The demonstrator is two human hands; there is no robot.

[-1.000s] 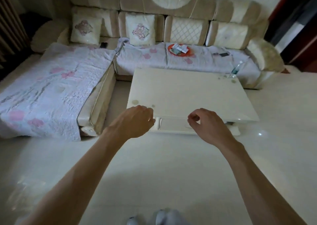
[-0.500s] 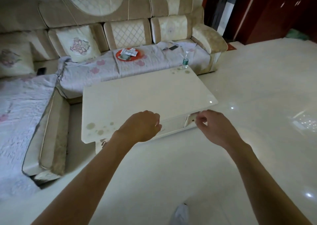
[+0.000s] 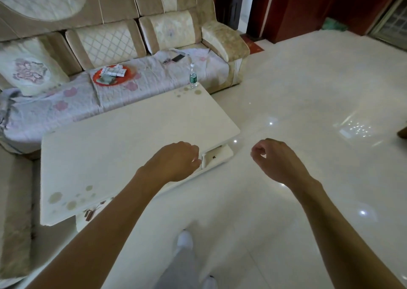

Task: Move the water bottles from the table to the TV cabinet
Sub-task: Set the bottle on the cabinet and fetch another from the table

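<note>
A clear water bottle (image 3: 193, 76) with a white cap and green label stands upright at the far right corner of the white coffee table (image 3: 123, 139). My left hand (image 3: 175, 163) hovers over the table's near edge, fingers loosely curled and holding nothing. My right hand (image 3: 273, 158) hangs over the floor to the right of the table, fingers loosely curled and empty. Both hands are far from the bottle. No TV cabinet is in view.
A beige sofa (image 3: 154, 31) with a floral cover runs behind and left of the table. On it lie an orange plate (image 3: 112, 77) with papers and a phone (image 3: 178, 57). Glossy tiled floor (image 3: 319, 112) spreads to the right, with dark red doors (image 3: 295, 6) beyond.
The view has swung rightward, so the table and sofa shifted left and the open floor came into sight. Both hands stayed raised and empty; the right one moved off the table's front.
</note>
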